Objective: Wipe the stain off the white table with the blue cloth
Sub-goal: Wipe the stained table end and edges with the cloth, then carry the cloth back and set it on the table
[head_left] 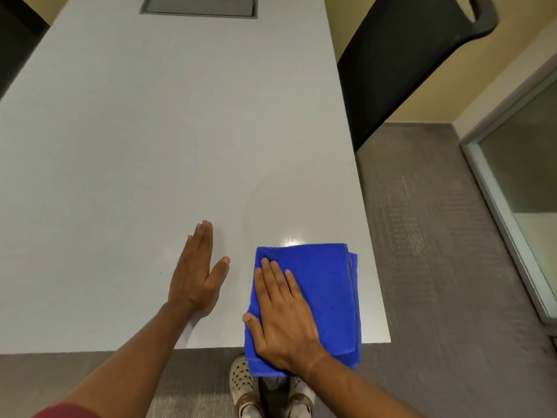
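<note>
A folded blue cloth lies on the white table at its near right corner, its near end hanging past the table's front edge. My right hand presses flat on the cloth's left half, fingers together, thumb at the cloth's left border. My left hand rests flat on the bare tabletop just left of the cloth, fingers extended, holding nothing. A faint damp sheen with a light glare shows on the table just beyond the cloth. I see no distinct stain.
A black chair stands at the table's right side, further back. A grey cable hatch is set into the far end of the table. Grey carpet lies right of the table, with a glass panel at the far right. Shoes show below the front edge.
</note>
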Action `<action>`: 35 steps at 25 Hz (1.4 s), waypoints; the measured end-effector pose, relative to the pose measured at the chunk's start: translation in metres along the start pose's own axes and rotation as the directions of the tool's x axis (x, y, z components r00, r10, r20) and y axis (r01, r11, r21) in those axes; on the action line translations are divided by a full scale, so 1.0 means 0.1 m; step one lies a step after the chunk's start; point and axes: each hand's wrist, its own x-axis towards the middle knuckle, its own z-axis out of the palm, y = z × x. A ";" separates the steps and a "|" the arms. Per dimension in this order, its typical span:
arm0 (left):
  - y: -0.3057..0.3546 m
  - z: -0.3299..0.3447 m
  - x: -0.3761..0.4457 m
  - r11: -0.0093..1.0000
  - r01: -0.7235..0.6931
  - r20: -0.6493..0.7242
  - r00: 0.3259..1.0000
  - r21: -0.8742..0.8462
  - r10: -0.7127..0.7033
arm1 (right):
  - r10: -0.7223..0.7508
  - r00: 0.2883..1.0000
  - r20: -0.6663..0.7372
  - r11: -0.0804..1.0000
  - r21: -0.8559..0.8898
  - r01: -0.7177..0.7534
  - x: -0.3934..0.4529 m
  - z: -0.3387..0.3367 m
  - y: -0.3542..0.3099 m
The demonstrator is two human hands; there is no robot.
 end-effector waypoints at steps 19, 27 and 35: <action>0.50 0.07 -0.50 0.992 -0.059 0.148 0.988 0.114 0.042 | 0.697 0.715 0.047 0.682 0.263 -0.682 0.50 -0.53 0.15; 0.87 0.17 -0.25 0.998 0.024 0.123 0.992 0.055 -0.031 | 0.267 0.964 -0.001 0.954 0.145 -0.264 0.48 -1.10 1.03; 1.00 0.14 0.02 0.965 0.262 0.259 0.933 -0.016 -0.249 | 0.038 0.918 0.394 0.998 -0.056 -0.017 0.89 -1.41 1.30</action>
